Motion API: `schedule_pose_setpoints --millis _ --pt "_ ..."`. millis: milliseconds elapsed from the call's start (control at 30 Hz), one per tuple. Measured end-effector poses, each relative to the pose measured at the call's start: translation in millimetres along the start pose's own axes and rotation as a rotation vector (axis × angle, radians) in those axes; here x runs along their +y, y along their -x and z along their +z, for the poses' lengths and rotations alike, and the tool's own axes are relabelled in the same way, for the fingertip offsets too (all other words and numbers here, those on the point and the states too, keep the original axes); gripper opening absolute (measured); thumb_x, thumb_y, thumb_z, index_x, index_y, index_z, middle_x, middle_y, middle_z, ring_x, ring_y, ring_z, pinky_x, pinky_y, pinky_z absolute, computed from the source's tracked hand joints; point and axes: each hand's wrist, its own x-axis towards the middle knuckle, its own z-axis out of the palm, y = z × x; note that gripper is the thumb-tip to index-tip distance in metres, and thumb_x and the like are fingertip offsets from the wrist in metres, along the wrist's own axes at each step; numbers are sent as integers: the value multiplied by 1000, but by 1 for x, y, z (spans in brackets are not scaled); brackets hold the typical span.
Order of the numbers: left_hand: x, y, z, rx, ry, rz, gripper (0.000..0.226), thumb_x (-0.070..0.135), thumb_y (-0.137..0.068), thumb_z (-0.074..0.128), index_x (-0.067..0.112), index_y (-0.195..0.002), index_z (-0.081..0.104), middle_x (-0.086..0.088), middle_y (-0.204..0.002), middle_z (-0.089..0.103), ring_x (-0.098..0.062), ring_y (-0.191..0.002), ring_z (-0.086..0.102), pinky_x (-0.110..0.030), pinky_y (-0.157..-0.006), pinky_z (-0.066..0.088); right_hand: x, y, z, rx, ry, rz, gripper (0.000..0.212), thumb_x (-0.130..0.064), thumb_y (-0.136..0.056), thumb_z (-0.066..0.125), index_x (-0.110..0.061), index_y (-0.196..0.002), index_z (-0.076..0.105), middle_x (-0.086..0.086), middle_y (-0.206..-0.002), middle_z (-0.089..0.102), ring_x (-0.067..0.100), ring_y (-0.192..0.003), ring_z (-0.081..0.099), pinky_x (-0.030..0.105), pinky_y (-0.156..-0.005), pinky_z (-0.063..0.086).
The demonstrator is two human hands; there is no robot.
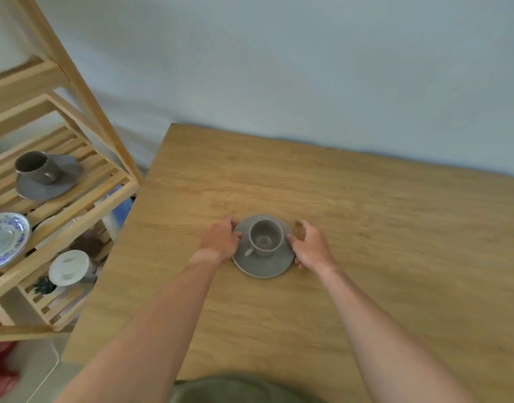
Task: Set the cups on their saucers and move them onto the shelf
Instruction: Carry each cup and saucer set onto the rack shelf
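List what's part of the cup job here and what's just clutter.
Job:
- grey cup on its saucer, on the table
- left hand and right hand at the saucer's edges
- dark cup and saucer already on the shelf

Clutter:
- blue patterned plate
- white tub
- red bag

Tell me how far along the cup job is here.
Done: one cup on its saucer already sits on the shelf. In hand: both hands, left and right, at the rim of the table saucer, its cup already on it. Left: carrying this set to the shelf.
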Motion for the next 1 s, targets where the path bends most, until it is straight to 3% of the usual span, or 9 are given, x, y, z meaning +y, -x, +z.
schedule_pose_setpoints --millis 67,233,400,500,600,767,933,1000 --pt "-2 2 4 8 86 -18 9 28 -99 57 24 -108 57 -5 -109 69 -31 -104 66 -51 -94 54 3 10 8 -1 -80 2 58 -24 -97 63 -24 -150 39 11 -117 65 19 -61 71 26 -46 55" --pt "-12 5 1 -9 217 26 9 25 -102 50 22 -110 55 -4 -106 65 -29 -98 67 -53 -87 58 -5 19 19 10 -190 4 48 -13 -95 66 -19 -139 49 7 -103 67 23 -54 72 34 -50 61" --pt "-32 8 -10 -4 314 10 10 21 -101 52 30 -98 50 -4 -99 65 -28 -91 68 -53 -82 59 -22 17 29 13 -192 -43 40 -11 -96 63 -19 -134 52 7 -116 63 22 -70 73 28 -46 58" --pt "-47 11 -25 32 368 -27 9 20 -99 54 27 -100 50 -8 -102 66 -25 -82 68 -36 -59 58 -40 18 45 -15 -197 -67 41 -12 -96 62 -23 -135 51 6 -119 62 20 -81 72 29 -48 59" --pt "-66 9 -45 49 435 -96 17 15 -100 52 18 -116 54 -8 -101 68 -20 -67 67 -24 -44 49 -63 16 65 -62 -193 -99 36 -12 -98 60 -26 -130 52 4 -119 63 21 -87 72 31 -50 61" --pt "-111 11 -87 88 499 -152 24 14 -104 45 9 -124 57 -12 -87 67 -20 -57 65 -26 -42 49 -110 13 111 -145 -174 -165 40 -12 -98 60 -24 -135 52 3 -119 65 19 -86 72 31 -50 61" --pt "-156 14 -130 265 572 -188 14 12 -103 46 8 -112 56 -20 -100 68 -23 -62 67 -26 -41 52 -168 9 157 -234 -161 -261 40 -10 -100 56 -25 -138 52 -3 -109 66 14 -83 69 18 -43 52" --pt "-175 14 -145 335 623 -224 15 12 -103 46 7 -113 55 -20 -105 66 -27 -72 70 -23 -41 51 -190 5 180 -235 -156 -301 40 -12 -100 56 -24 -138 54 -1 -112 68 15 -86 69 20 -48 55"
